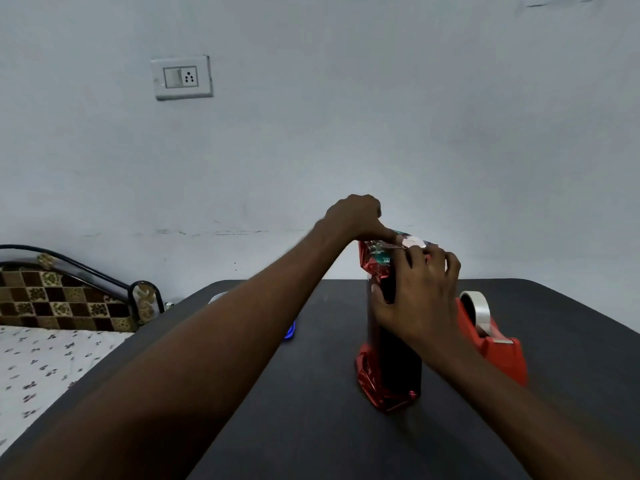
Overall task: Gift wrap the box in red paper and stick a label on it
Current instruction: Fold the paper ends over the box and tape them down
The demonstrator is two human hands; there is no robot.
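Observation:
A tall box (pixel 394 362) wrapped in shiny red paper stands upright on the dark table (pixel 311 427), right of the middle. Crumpled red paper (pixel 372 263) bunches at its top and at its bottom end. My right hand (pixel 415 299) grips the upper part of the box, fingers curled over the top edge and thumb on the near face. My left hand (pixel 356 216) reaches over from the left, its other fingers curled, and presses one finger down on the folded paper at the top. A small pale patch (pixel 412 241) shows on the top beside that finger.
A red tape dispenser (pixel 491 341) with a roll of clear tape stands just right of the box, touching my right wrist area. A small blue object (pixel 290 332) lies partly hidden behind my left forearm. A bed (pixel 52 358) adjoins the table's left side, and the wall is close behind.

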